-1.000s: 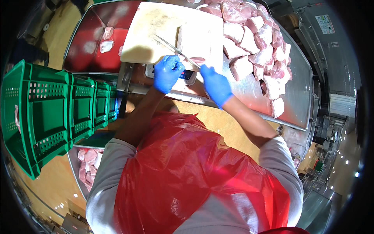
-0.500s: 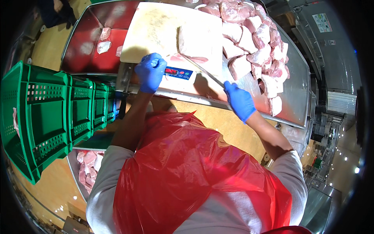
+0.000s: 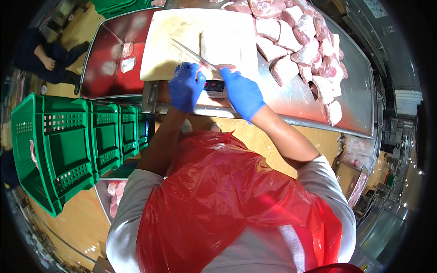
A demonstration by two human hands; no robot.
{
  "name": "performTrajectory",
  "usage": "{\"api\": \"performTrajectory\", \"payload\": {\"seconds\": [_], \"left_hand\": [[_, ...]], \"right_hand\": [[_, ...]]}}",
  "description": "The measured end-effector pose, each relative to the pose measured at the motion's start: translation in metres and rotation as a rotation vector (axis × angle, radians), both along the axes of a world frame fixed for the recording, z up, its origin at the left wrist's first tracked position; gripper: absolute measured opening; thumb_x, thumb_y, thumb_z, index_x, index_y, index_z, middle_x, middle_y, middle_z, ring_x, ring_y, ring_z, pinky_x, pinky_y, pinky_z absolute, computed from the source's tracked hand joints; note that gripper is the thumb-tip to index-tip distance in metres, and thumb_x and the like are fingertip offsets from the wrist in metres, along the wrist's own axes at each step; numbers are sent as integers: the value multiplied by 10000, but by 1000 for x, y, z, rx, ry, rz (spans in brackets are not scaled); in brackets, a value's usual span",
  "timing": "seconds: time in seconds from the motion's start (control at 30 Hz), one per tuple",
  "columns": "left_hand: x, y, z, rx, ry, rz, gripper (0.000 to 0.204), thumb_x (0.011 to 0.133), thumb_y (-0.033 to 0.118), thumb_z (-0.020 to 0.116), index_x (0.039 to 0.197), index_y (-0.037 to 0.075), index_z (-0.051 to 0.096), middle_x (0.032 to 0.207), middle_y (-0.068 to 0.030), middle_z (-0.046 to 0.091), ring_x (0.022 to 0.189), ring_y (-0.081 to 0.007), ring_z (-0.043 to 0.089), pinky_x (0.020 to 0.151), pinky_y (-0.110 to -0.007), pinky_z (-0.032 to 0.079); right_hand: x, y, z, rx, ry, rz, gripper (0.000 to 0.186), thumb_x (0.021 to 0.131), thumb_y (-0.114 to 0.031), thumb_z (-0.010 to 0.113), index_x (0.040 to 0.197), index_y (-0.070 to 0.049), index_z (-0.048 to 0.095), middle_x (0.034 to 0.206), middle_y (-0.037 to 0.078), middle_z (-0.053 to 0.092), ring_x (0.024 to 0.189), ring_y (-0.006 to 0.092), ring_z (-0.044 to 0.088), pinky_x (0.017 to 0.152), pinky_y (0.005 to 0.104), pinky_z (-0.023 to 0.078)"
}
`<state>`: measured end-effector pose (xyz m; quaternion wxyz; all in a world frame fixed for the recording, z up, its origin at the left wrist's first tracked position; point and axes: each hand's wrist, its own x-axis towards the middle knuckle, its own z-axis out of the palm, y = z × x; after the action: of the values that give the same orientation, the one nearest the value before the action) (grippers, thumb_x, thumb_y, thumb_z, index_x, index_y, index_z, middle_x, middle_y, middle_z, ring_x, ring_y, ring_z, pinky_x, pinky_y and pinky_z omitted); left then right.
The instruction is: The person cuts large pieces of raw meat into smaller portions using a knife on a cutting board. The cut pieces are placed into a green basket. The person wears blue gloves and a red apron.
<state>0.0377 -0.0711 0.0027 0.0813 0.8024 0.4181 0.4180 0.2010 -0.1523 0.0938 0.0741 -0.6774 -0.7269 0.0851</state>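
Observation:
My right hand (image 3: 243, 93), in a blue glove, grips a knife (image 3: 193, 53). Its long thin blade points up and left over the white cutting board (image 3: 166, 27), close to the near end of a pale block of meat (image 3: 221, 48). A strip of redder meat shows at that near end, partly behind the blade and hand. My left hand (image 3: 186, 88), also blue-gloved, is curled closed at the board's near edge; anything inside it is hidden. Between my hands sits a digital scale (image 3: 215, 86) with a lit red display, partly covered by both.
Many cut meat chunks (image 3: 314, 59) are heaped on the steel table (image 3: 359, 100) at right. Two small pieces (image 3: 128, 64) lie in a red-looking tray (image 3: 102, 79) at left. Green crates (image 3: 68, 141) stand nearer me. Another person (image 3: 43, 59) is at far left.
My right hand has moved left with the knife, and the blade now lies farther left over the board. My left hand has shifted slightly right. The other person shows more fully.

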Motion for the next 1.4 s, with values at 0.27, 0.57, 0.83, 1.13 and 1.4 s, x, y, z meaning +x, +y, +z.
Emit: {"api": "performTrajectory", "payload": {"seconds": [0.27,0.57,0.83,1.13,1.4], "left_hand": [[-24,13,-8,-148,58,-9,101,813,113,651,879,71,586,809,-143,608,751,-358,615,676,-451,506],[-385,-14,172,608,-397,578,213,888,135,744,926,-72,717,899,-159,743,701,-172,654,643,-310,541],[-374,-26,200,421,242,1107,317,921,296,660,1110,55,741,1016,-177,737,858,-262,694,738,-376,554],[-58,40,167,-12,5,-181,220,896,86,635,1091,58,733,1171,-102,701,1101,-236,657,996,-359,502],[69,91,81,-34,661,-545,292,831,204,633,1095,157,749,1202,-103,612,1088,-369,576,965,-462,504]], "right_hand": [[53,-35,17,-196,-231,45,230,920,-128,584,1127,-51,518,929,226,667,790,397,696,647,470,567],[145,-106,-5,174,71,-26,116,953,-110,622,1054,-56,605,939,166,640,827,411,650,689,455,524],[169,-61,-24,191,-166,139,68,957,-172,613,1001,-143,570,875,118,597,655,371,628,540,452,496],[136,17,-10,66,-308,317,253,914,-121,568,1164,-158,559,933,151,638,749,345,691,580,452,549],[60,53,-17,16,-289,335,249,954,-117,505,1197,-117,559,973,189,699,808,377,715,665,467,577]]}}
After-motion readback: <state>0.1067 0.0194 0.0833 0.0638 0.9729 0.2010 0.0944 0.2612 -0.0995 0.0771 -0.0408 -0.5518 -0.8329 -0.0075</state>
